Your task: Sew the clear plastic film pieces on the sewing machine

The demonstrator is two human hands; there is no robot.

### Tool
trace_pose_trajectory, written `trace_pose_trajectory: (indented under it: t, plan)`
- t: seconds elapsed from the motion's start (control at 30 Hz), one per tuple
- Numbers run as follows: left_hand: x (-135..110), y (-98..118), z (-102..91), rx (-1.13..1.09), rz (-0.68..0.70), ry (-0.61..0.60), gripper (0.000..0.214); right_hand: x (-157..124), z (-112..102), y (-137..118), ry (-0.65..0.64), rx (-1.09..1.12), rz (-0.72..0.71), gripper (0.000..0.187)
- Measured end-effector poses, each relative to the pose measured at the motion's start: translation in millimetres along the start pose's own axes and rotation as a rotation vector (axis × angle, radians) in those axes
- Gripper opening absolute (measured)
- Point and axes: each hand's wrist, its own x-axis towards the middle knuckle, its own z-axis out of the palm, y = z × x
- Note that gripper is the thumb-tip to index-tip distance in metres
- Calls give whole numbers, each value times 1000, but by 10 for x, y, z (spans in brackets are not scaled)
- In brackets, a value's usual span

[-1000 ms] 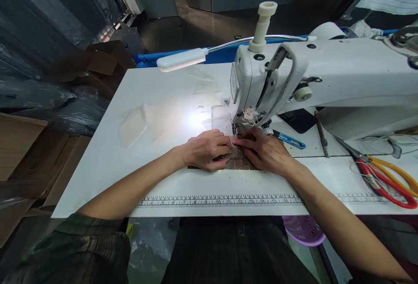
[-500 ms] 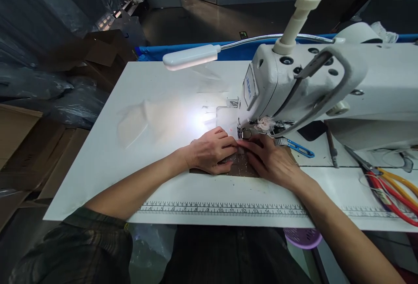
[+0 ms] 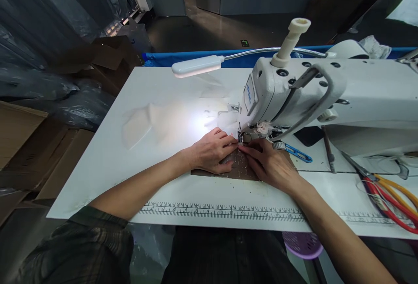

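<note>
A flat brown piece of material (image 3: 241, 168) lies on the table just in front of the sewing machine's presser foot (image 3: 243, 137). My left hand (image 3: 215, 151) rests on its left part, fingers bent and pressed together, with the fingertips beside the foot. On the other side, my right hand (image 3: 269, 160) has its fingers closed on the piece, fingertips almost meeting those of the left. What lies right under the fingertips is hidden. The white sewing machine (image 3: 261, 88) stands directly behind my hands.
A lit lamp (image 3: 197, 66) shines on the white table (image 3: 114, 179), which has a printed ruler (image 3: 222, 210) along its front edge. To the right lie a blue thread snipper (image 3: 298, 152), a dark rod (image 3: 328, 149) and scissors (image 3: 375, 179). Cardboard boxes (image 3: 62, 162) stand at the left.
The view has tilted up and shifted slightly. Both hands stay at the presser foot on the brown piece, with hardly any movement of the fingers.
</note>
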Motion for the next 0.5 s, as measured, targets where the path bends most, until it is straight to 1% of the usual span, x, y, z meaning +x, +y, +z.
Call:
trace_pose_trajectory:
  t: [0.1,0.2,0.33,0.4,0.5]
  plan:
    - [6,-6,-14,17,-22,-27,36,7,14,-9,6,-22,3,36]
    - [16,-20,-32,42,-34,-64,41,-14,7,13,-32,9,41,39]
    - [37,-50,-49,61,-41,-102,44,-32,-75,74,-77,225,134,42]
    - [46,-66,-50,69,-39,-114,43,-21,-138,107,-73,324,151,41]
    - [53,-85,-42,82,-34,-123,45,7,-220,161,-92,400,196,35]
